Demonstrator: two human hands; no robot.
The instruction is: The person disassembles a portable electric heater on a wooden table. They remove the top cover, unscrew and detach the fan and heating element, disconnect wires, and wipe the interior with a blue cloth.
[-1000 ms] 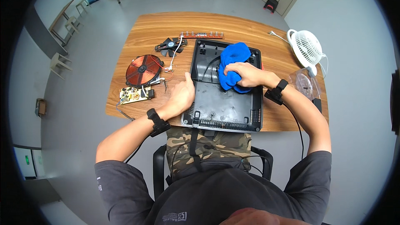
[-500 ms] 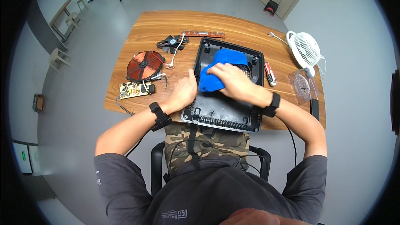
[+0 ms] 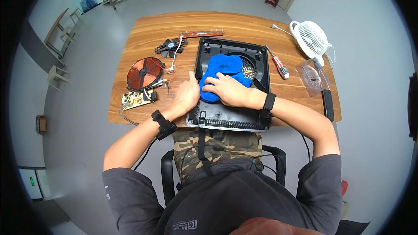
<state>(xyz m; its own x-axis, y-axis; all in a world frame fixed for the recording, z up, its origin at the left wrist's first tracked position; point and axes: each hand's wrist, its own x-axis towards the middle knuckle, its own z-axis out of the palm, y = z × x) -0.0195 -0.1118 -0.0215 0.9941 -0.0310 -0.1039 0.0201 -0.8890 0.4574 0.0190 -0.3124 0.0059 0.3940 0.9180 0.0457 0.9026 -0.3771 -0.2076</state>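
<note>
Blue cloth lies bunched inside the black plastic housing, and the right hand presses flat on its near half, fingers spread and bearing down rather than gripping. The left hand rests against the housing's left edge, loosely curved with the thumb up, bracing the shell on the wooden tabletop; it holds nothing.

Judging from this, the step in hand is wiping the inside of the opened shell. The round vent grille just beyond the right hand's fingertips is only half covered by the cloth, so the next stroke probably calls for pushing the cloth away and rightward over it while the left hand steadies the shell.

Left of the left hand lie a copper coil, a small circuit board and a black fan. Right of the right hand sits a red-handled screwdriver, with a white desk fan farther off.
</note>
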